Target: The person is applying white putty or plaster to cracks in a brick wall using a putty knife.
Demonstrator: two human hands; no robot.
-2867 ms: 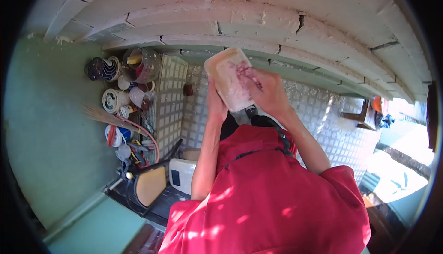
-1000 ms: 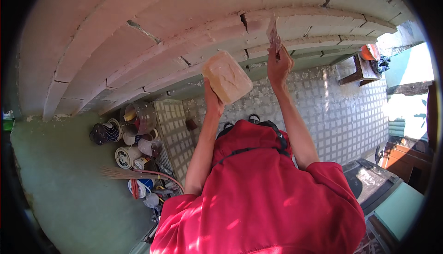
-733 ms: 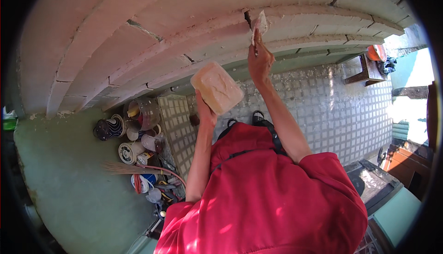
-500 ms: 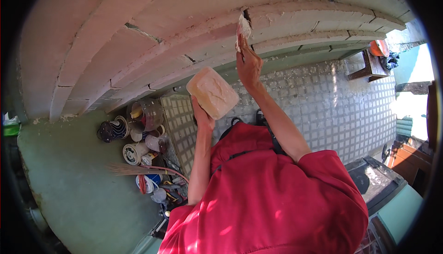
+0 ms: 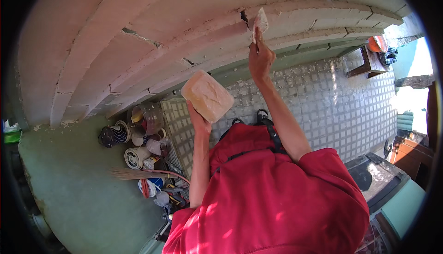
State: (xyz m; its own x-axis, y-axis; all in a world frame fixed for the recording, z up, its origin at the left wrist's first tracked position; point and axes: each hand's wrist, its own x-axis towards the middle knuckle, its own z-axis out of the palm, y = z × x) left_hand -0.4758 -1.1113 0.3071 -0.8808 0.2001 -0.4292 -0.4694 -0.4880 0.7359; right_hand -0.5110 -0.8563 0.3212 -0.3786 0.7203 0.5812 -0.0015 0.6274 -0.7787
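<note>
My left hand [image 5: 200,119] grips a rounded rectangular plastic tub [image 5: 207,96] from its near left side. Pale putty coats the inside of the tub. In my right hand [image 5: 261,61] is a putty knife [image 5: 261,20], its blade pointing up and smeared with white putty. The blade is in front of the block wall [image 5: 194,30], just right of a dark gap [image 5: 244,17] in a joint. Whether the blade touches the wall I cannot tell. Other cracks, such as a slanting one [image 5: 140,36], run between the blocks to the left.
On the left stand several buckets [image 5: 136,157] and containers, with a straw broom [image 5: 131,174] and tools among them. Patterned tiles [image 5: 318,106] cover the floor. A wooden stool [image 5: 367,65] at the far right bears an orange basin [image 5: 377,44] and a black bag [image 5: 388,56].
My right hand with the putty knife has moved right and slightly down, off the dark gap, which now shows more fully. The tub in my left hand has shifted slightly left.
</note>
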